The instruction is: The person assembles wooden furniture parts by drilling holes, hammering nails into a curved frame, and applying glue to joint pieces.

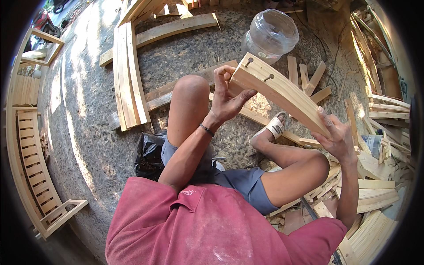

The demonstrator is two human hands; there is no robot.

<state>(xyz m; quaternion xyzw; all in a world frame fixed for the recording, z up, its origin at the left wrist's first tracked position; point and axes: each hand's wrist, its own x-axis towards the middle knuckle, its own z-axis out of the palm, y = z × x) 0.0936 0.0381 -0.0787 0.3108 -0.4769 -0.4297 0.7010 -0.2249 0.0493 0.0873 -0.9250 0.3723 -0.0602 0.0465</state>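
Note:
A pale wooden beam (282, 90) is held up in front of me, slanting from upper left down to the right. Two dark nails (269, 77) stick partly out of its upper face near the left end. My left hand (229, 97) is closed round that left end, thumb along the lower edge and fingers behind. At the other end, my right hand (335, 134) grips the beam, with its fingers partly hidden behind the wood. Below my left forearm lies a black plastic bag (150, 154).
A large clear plastic jar (273, 35) stands beyond the beam. Long planks (128, 75) lie on the ground to the left. Cut wood pieces (375, 194) are heaped at right. A slatted wooden frame (33, 168) stands at far left.

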